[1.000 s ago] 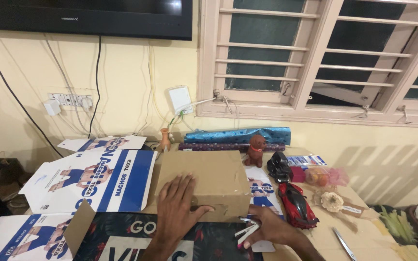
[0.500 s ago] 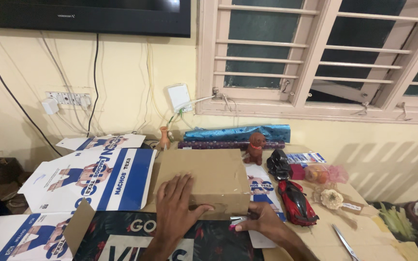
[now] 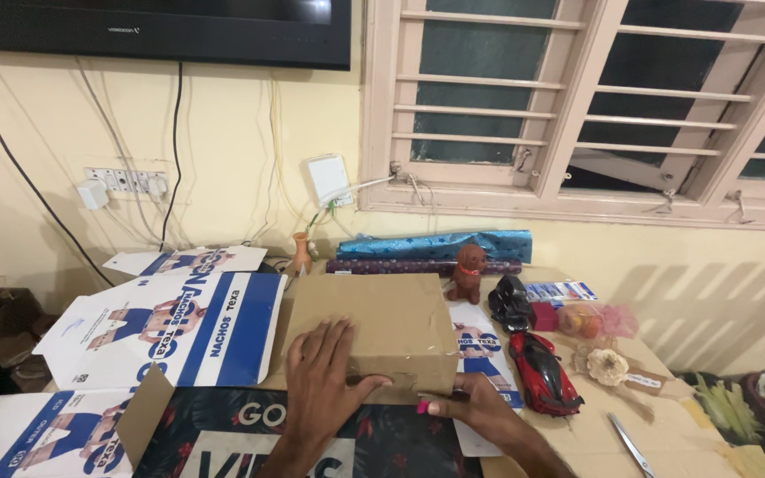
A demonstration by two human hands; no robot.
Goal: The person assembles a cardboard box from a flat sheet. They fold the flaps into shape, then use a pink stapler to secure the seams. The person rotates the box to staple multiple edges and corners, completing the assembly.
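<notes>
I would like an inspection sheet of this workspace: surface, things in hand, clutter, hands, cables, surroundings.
Surface: table covered with brown paper, a dark printed sheet at the near edge.
Things in hand: plain cardboard box, closed side up.
Clutter: flattened blue-and-white cartons, red toy car, black toy car, brown dog figure, scissors, blue wrapping roll.
Hands: left hand flat on the box top; right hand at the box's near right corner, whether it grips anything is unclear.
Cables: black and white wires down the wall to a switch panel.
Surroundings: barred window, screen above.
</notes>
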